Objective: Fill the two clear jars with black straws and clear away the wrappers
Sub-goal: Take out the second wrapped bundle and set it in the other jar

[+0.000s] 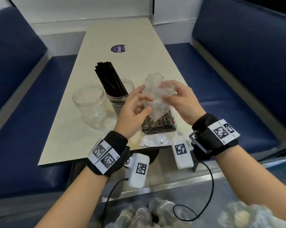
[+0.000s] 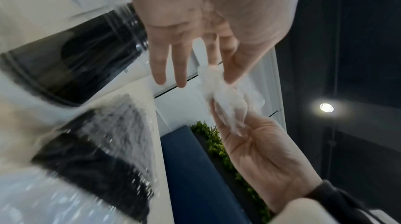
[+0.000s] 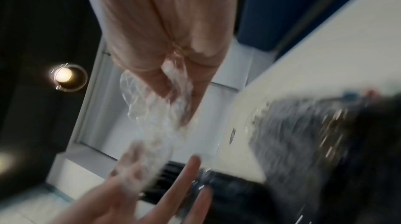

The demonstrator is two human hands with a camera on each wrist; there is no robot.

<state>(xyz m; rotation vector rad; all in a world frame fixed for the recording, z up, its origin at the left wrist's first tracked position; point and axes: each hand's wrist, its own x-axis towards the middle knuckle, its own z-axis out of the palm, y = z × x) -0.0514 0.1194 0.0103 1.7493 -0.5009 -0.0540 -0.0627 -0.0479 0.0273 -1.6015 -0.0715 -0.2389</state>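
On the table stand two clear jars: the left jar (image 1: 91, 106) is empty, and the right jar (image 1: 118, 96) holds a bundle of black straws (image 1: 109, 78). Both hands hold a crumpled clear wrapper (image 1: 155, 96) above the table. My left hand (image 1: 144, 99) pinches its left side between thumb and fingers. My right hand (image 1: 165, 94) grips its right side. Beneath the wrapper a sealed pack of black straws (image 1: 158, 125) lies near the table's front edge. The wrist views are blurred but show the wrapper (image 2: 225, 100) (image 3: 156, 116) between the left hand (image 2: 206, 80) (image 3: 152, 176) and the right hand (image 2: 230, 119) (image 3: 173, 100).
The cream table (image 1: 122, 35) carries a purple round sticker (image 1: 117, 48) further back. Blue benches (image 1: 237, 63) flank it on both sides. Crumpled clear plastic (image 1: 149, 213) lies low in front of me, below the table's near edge.
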